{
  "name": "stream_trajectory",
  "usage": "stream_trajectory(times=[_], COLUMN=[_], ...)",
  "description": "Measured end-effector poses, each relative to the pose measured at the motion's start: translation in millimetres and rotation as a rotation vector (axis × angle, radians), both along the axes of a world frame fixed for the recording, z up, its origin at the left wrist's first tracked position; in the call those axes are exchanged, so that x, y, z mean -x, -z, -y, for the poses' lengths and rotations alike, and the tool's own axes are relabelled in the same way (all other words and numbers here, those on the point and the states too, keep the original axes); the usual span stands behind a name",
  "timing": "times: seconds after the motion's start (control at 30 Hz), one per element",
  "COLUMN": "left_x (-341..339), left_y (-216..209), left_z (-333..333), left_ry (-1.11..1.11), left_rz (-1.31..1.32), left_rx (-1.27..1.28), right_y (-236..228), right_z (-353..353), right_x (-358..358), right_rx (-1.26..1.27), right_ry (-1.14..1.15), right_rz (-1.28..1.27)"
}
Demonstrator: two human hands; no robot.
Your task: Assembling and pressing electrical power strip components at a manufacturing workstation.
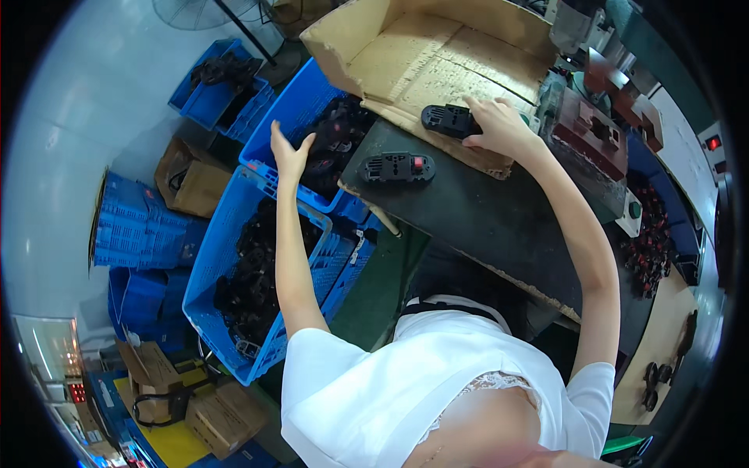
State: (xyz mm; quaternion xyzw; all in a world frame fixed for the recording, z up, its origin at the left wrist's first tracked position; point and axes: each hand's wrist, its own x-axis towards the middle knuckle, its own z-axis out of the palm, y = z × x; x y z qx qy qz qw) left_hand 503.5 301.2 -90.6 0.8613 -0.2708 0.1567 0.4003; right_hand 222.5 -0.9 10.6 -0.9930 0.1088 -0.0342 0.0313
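Note:
My right hand grips one end of a black oblong plastic part with rounded ends and cut-outs, over the flap of the cardboard box. A similar black plastic part with a small red piece lies on the dark tabletop, close to its left corner; neither hand touches it. My left hand is raised over the rim of a blue crate, thumb and fingers apart, holding nothing. Dark plastic parts fill that crate, next to the hand.
A cut-open cardboard box stands at the table's back. Another blue crate of black parts is nearer on the left. A machine with a reddish-brown block stands at right, beside a bin of small red and black pieces. The table's front edge runs before me.

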Motion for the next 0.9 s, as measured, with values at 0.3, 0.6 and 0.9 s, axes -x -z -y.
stream_trajectory(times=[0.3, 0.6, 0.9], left_x=[42, 85, 149], left_y=[-35, -88, -109], left_z=[-2, 46, 113], left_ry=[0.050, 0.305, 0.704], left_rz=[0.104, 0.334, 0.406], left_rx=[0.033, 0.038, -0.159], right_y=[1, -51, -45], right_z=[6, -14, 52], right_x=[14, 122, 233], right_rx=[-0.296, -0.142, 0.205], right_ry=[-0.048, 0.070, 0.253], right_rz=[0.343, 0.729, 0.702])
